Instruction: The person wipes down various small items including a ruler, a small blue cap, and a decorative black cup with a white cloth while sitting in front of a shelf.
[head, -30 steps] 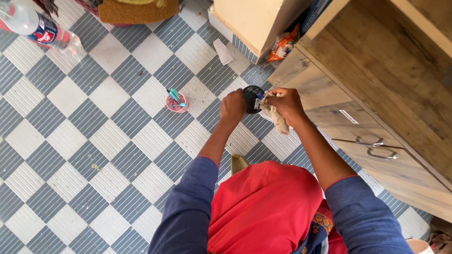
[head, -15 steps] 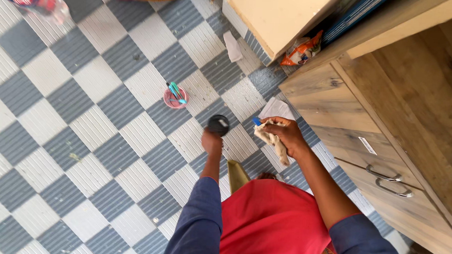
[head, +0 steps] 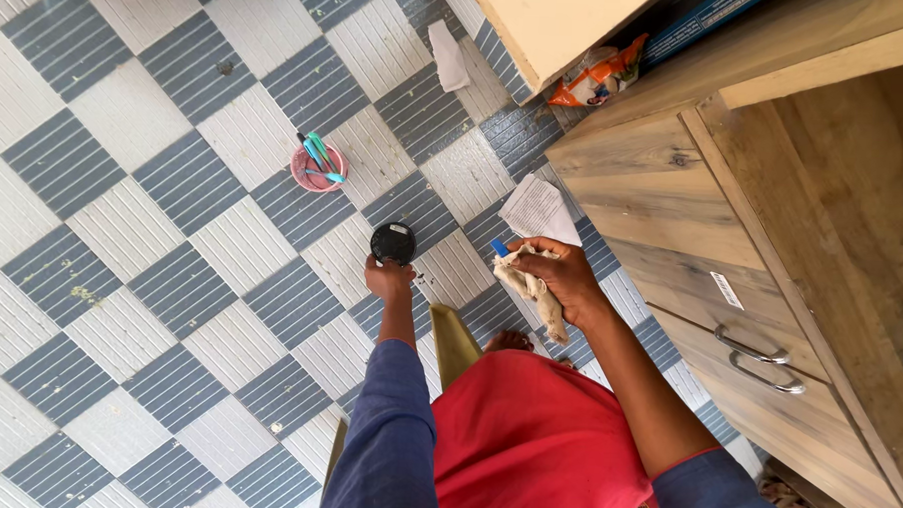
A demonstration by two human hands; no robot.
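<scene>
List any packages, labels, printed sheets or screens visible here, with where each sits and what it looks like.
Orange and white crinkled snack packet: wedged on the floor beside the cream cabinet.
Blue flat box edge: just above the packet, under the wooden top.
Small white rectangular sticker: on the wooden drawer front, above the metal handles.
White printed paper sheet: lying on the checked floor beside the drawers, near the right hand.
No screens.

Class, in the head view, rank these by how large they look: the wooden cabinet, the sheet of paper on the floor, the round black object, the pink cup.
1. Wooden cabinet
2. Sheet of paper
3. Pink cup and round black object look alike; the black one, at the left hand, may be nearer the camera, so I leave them unranked.
</scene>
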